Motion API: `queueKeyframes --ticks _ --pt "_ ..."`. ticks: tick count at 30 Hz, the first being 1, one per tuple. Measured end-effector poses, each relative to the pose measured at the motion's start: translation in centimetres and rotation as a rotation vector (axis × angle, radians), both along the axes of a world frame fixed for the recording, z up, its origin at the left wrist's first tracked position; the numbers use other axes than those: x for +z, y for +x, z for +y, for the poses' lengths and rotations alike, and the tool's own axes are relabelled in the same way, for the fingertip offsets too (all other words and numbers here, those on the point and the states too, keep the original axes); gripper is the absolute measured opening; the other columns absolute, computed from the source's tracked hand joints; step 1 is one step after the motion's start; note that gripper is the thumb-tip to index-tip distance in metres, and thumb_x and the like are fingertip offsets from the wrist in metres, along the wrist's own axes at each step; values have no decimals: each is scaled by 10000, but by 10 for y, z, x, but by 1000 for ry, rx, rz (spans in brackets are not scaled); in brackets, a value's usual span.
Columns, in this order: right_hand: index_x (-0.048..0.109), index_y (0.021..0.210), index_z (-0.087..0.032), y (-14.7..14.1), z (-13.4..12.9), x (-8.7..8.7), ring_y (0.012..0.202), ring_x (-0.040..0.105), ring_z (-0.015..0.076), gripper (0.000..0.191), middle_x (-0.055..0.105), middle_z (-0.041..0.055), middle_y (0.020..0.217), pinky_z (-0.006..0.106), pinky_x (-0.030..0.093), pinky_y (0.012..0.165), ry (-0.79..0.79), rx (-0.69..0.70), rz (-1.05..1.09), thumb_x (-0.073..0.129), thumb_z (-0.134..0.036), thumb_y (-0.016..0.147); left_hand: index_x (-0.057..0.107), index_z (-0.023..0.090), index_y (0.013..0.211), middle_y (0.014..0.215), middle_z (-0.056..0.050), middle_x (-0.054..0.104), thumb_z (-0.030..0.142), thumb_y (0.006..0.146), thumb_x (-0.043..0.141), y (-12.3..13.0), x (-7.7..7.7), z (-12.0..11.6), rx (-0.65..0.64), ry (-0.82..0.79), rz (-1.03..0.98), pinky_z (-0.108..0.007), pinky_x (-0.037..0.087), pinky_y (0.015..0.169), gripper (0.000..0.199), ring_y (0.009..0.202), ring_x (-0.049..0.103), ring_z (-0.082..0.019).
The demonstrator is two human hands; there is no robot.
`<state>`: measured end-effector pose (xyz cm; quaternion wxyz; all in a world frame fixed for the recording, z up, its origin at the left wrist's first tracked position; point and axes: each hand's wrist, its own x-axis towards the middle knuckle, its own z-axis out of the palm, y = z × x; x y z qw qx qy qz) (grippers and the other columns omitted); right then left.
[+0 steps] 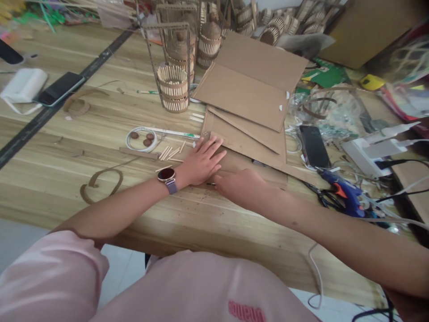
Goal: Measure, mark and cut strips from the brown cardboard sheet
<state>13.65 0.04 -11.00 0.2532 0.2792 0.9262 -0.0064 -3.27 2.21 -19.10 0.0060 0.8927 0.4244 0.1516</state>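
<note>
My left hand [202,162] lies flat with spread fingers on a strip of brown cardboard [246,163] near the table's front edge. Close beside it, my right hand [238,188] is closed around a thin tool [211,184]. Only the tool's small dark tip shows; its kind is hidden by the fingers. Beyond the hands, larger cardboard sheets [251,85] are stacked at an angle. Several short wooden sticks [169,153] lie left of my left hand, beside a white ring [127,142] with brown balls [147,142] inside it.
A small stick basket with a tall handle [172,89] stands behind, with more baskets further back. To the right are a phone [315,145], scissors [325,197], a blue glue gun [348,197] and a white power strip [365,154] with cables. Another phone [60,89] lies left.
</note>
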Motion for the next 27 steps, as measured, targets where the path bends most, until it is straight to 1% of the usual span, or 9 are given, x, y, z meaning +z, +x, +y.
queueKeyframes --ticks 4,8,10,12,16,20,24,27 --pt "606 1181 -54 -10 2 10 657 700 224 419 729 128 836 255 301 449 -14 80 -109 492 59 794 512 86 1395 1553 -217 354 269 999 431 0 -1 1 -1 -7 -14 -581 223 1175 443 1461 282 -352" --pt "618 1165 -38 -17 2 15 706 706 235 422 718 173 979 268 317 440 -16 100 -165 472 63 782 504 92 1405 1556 -211 354 273 995 438 -1 -3 2 -10 -15 -20 -578 212 1178 452 1457 295 -349" --pt "615 1180 -40 -18 1 17 704 703 233 438 720 176 975 273 326 447 -32 80 -197 443 67 791 497 93 1411 1556 -206 356 281 998 435 -1 -4 3 -19 -20 -16 -574 206 1181 458 1457 295 -347" --pt "608 1190 -46 -17 0 19 679 697 226 465 727 156 917 276 331 456 -40 74 -200 412 82 788 486 94 1420 1557 -199 358 292 1003 429 -2 -4 4 -32 -27 -4 -567 200 1186 466 1460 290 -344" --pt "627 1114 -84 -8 0 21 672 699 224 445 724 98 815 281 313 452 -32 92 -135 378 99 793 463 94 1441 1564 -184 351 321 1016 406 -3 -2 5 -39 -42 33 -557 203 1189 485 1461 283 -351" --pt "646 1023 -125 6 2 18 654 706 221 383 723 56 778 276 293 427 -62 64 -116 442 85 776 456 105 1448 1568 -174 348 334 1024 388 -3 1 4 -33 -55 43 -557 205 1191 486 1464 280 -342" --pt "640 1018 -148 23 4 12 664 713 229 366 734 61 771 269 298 432 -79 11 -144 468 74 783 459 114 1445 1572 -171 343 336 1024 388 -3 2 3 -27 -66 38 -554 205 1192 481 1468 273 -332" --pt "632 1003 -160 34 4 7 681 721 232 298 745 71 781 252 293 439 -104 -49 -160 520 32 804 457 114 1445 1573 -173 341 335 1023 388 -3 2 3 -26 -70 37 -558 207 1190 482 1467 272 -336"
